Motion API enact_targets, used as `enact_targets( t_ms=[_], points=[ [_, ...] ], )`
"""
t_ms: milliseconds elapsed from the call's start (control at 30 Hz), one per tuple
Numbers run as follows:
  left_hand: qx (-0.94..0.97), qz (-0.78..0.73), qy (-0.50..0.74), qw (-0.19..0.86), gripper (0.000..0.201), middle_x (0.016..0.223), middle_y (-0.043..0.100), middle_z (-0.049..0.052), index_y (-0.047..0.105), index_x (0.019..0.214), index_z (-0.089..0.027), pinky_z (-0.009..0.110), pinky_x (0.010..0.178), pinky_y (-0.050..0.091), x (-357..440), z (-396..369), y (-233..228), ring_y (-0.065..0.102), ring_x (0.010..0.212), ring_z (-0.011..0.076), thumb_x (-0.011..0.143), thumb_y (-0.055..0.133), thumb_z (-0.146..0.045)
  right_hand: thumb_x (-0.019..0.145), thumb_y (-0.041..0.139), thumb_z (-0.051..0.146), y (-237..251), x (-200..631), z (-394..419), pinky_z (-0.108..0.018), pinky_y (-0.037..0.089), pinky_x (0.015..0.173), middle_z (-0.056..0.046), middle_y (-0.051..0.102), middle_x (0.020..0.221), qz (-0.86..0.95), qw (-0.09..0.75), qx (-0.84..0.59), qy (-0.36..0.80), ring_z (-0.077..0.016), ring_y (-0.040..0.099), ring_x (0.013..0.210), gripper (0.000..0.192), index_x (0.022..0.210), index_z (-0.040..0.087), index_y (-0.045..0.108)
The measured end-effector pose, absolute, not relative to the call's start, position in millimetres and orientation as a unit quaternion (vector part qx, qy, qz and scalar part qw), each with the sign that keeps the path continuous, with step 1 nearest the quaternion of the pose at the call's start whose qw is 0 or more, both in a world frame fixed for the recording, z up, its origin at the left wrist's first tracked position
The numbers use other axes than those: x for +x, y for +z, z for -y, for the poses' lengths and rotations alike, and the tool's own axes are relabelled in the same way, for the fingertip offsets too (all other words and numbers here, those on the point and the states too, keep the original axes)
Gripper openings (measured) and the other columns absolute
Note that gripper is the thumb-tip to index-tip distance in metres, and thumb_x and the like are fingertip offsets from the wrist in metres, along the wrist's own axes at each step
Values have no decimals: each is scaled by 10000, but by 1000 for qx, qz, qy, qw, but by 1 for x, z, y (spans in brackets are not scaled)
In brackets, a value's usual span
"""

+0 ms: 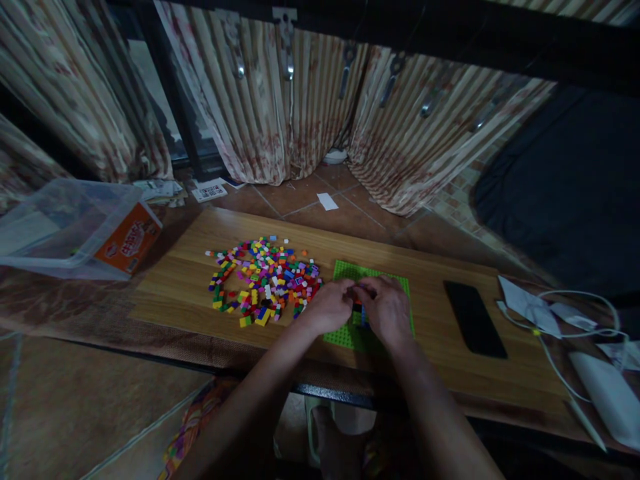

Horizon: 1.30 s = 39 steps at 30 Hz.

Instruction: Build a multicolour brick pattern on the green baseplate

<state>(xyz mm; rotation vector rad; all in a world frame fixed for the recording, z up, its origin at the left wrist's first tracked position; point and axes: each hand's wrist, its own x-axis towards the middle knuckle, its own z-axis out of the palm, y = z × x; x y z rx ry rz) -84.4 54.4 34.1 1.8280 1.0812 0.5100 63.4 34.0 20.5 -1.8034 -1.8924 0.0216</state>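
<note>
A green studded baseplate (342,337) lies on the wooden board, and both hands are over it. My left hand (329,307) is closed, its fingertips pinched at small red toy bricks (357,293). Facing it, my right hand (387,308) is also closed, thumb and fingers at the same red bricks. The fingertips of the two hands nearly meet and hide most of what they grip. Just below them, a few blue and green bricks (358,317) stand on the baseplate. A wide pile of loose coloured toy bricks (270,277) spreads to the left of my left hand.
A black phone (475,319) lies on the wooden board (175,287), right of the baseplate. Farther right are white cables, papers (529,307) and a white box-shaped device (607,397). At the left stands a clear plastic bin (70,227) with an orange label. Curtains hang behind.
</note>
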Motion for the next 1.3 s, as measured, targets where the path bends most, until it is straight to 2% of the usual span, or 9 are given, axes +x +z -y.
enact_targets(
  t_ms=[133, 300, 433, 533, 833, 1000, 1300],
  points=[
    [760, -450, 198, 425, 358, 1046, 704, 50, 629, 1098, -188, 254, 848, 500, -83, -51, 38, 649, 937, 148, 837, 396, -113, 871, 546, 363, 21, 64, -33, -344, 411, 736, -63, 655, 801, 701, 268, -660, 9, -230, 554, 805, 224, 821, 200, 690],
    [760, -541, 163, 321, 335, 1065, 710, 89, 653, 1103, -181, 292, 902, 488, -102, -59, 45, 653, 999, 186, 853, 432, -160, 884, 530, 324, 19, 52, -30, -339, 425, 751, -51, 667, 816, 730, 280, -622, 40, -216, 572, 804, 196, 855, 211, 688],
    [733, -620, 144, 241, 287, 998, 731, 71, 713, 968, -213, 297, 877, 494, -136, -73, 51, 668, 952, 196, 829, 469, -158, 887, 536, 250, 18, 24, -23, -340, 418, 791, -46, 676, 850, 790, 228, -566, 57, -212, 572, 836, 155, 861, 216, 685],
    [707, -670, 114, 193, 306, 971, 735, 93, 726, 937, -203, 323, 872, 497, -155, -78, 50, 667, 967, 226, 783, 480, -107, 890, 530, 203, 16, 5, -19, -329, 415, 789, -44, 681, 854, 813, 193, -545, 73, -207, 566, 835, 156, 856, 217, 682],
    [743, -647, 89, 145, 382, 1008, 729, 92, 706, 1046, -233, 338, 874, 505, -154, -78, 38, 665, 993, 248, 740, 520, -101, 906, 499, 168, 10, -6, -17, -316, 421, 820, -45, 683, 873, 818, 173, -542, 88, -198, 573, 848, 180, 882, 207, 673],
    [747, -651, 77, 109, 306, 982, 726, 94, 708, 1020, -247, 335, 821, 522, -152, -76, 38, 673, 948, 258, 785, 521, -187, 902, 515, 177, 9, -5, -19, -316, 416, 848, -43, 685, 920, 820, 165, -538, 100, -195, 579, 903, 161, 911, 203, 674],
    [729, -678, 54, 78, 256, 908, 716, 111, 678, 964, -172, 315, 748, 526, -145, -73, 36, 683, 894, 254, 802, 481, -163, 903, 523, 187, 11, -4, -20, -318, 412, 824, -44, 680, 906, 818, 161, -542, 104, -188, 584, 883, 142, 879, 201, 662]
  ],
)
